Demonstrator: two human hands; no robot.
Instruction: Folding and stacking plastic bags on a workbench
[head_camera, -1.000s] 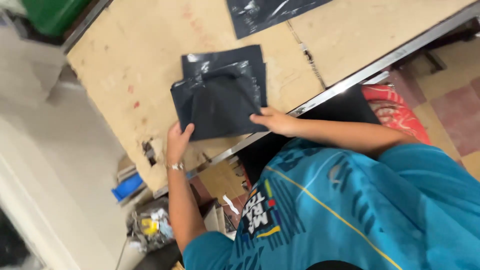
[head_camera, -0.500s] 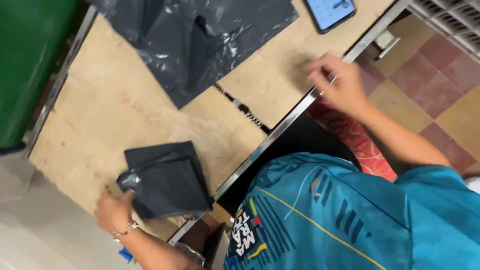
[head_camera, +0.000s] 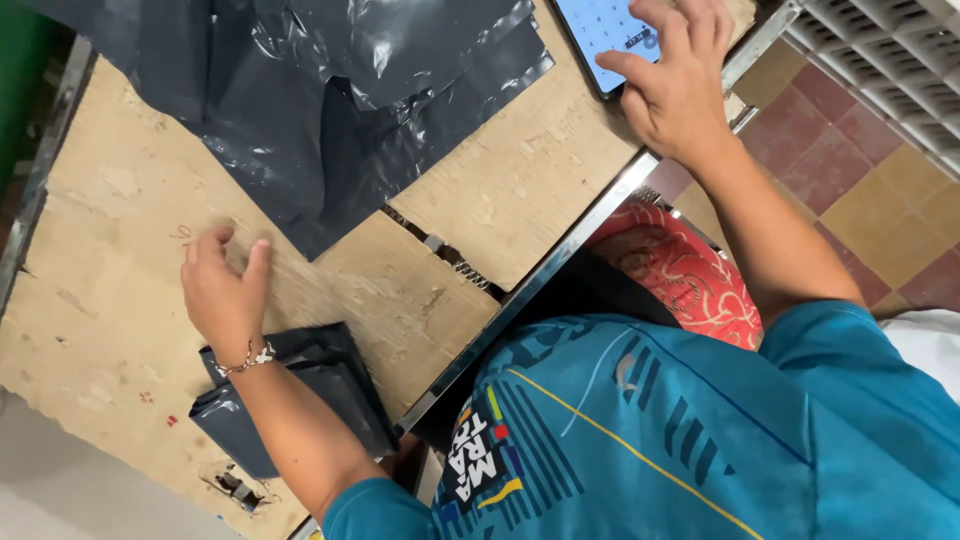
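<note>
On a worn wooden table (head_camera: 400, 290), the open left hand (head_camera: 222, 290) rests flat just beyond a folded dark parcel bag (head_camera: 320, 385), apparently packed, while the right hand's (head_camera: 675, 85) spread fingers tap a phone (head_camera: 600, 35) at the far edge, past loose unfilled dark bags (head_camera: 330, 110).

I see glossy black bags (head_camera: 330, 110) at twelve o'clock, a tan worn board (head_camera: 110, 300), a teal striped shirt (head_camera: 700, 440), and red and ochre floor tiles (head_camera: 880, 190) at three.

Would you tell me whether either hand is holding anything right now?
Neither: the left hand rests open on the table; the right hand touches the phone screen.
</note>
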